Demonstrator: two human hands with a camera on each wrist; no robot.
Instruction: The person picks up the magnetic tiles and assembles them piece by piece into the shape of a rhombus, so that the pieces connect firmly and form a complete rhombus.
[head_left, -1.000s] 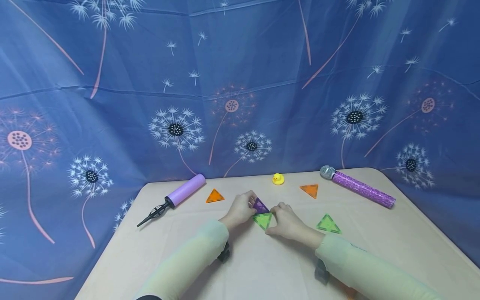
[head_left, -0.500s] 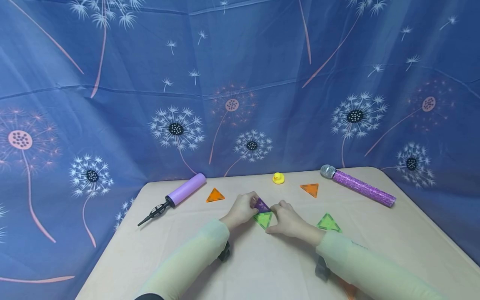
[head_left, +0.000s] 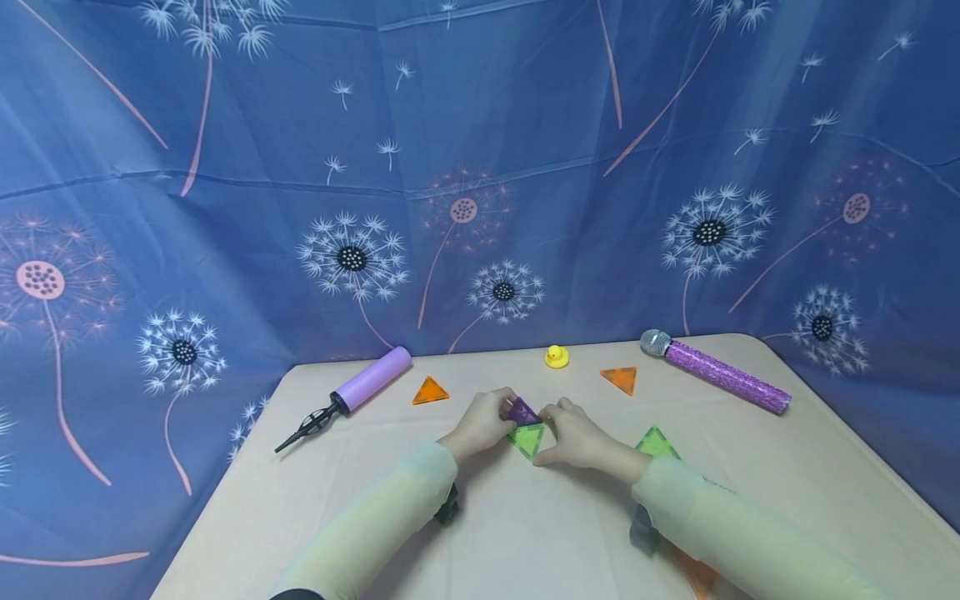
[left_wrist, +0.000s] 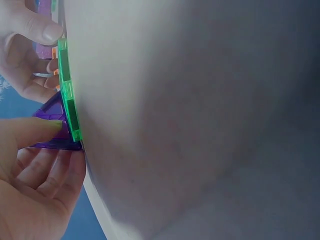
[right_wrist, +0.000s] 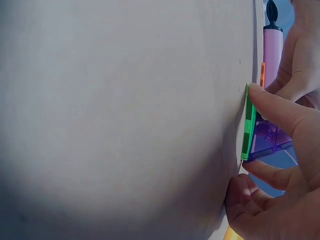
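- Blue dandelion-print cloth (head_left: 570, 100) fills upper frame.
- Lower centre: left hand (head_left: 483, 420) pinches purple plastic triangle (head_left: 523, 412).
- Right hand (head_left: 583, 438), thumb and forefinger apart, grips adjoining green plastic triangle (head_left: 527, 438).

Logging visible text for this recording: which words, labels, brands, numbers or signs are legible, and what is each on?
None: no text can be read in any view.
Right sleeve: a faint mark, too small to tell whether it is lettering.
Purple tile and the green tile meeting it: no readable text.
Backdrop: flower prints, no readable text.
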